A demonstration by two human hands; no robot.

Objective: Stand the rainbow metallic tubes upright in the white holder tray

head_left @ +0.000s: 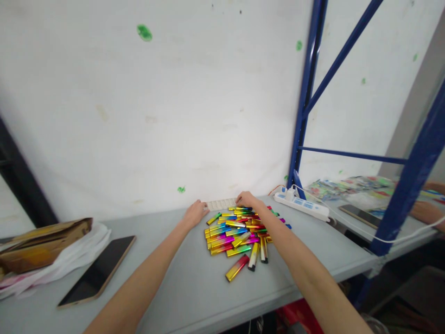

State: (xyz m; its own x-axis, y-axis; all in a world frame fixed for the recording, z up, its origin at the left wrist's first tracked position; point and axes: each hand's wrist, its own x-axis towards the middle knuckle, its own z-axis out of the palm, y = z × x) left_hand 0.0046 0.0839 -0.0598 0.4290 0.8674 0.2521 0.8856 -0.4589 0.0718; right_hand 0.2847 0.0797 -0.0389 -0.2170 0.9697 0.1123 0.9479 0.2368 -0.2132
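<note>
Touching both short ends of a flat, pale, gridded tray [220,204]: left hand [195,212] loosely curled, right hand [247,199] with fingers bent over the edge; firmness of grip impossible to tell. Just nearer, heaped on the matte grey table [181,287], glossy metallic rainbow sticks [239,234], slim and rectangular. Farther left, a dark glassy phone [99,271].

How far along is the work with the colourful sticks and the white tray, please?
Barely started, it seems. Done: nothing visible; the white tray looks empty, though it is small in view. In hand: the left hand and right hand sit at the tray's two ends. Left: the whole pile of colourful sticks lies loose on the table.
</note>
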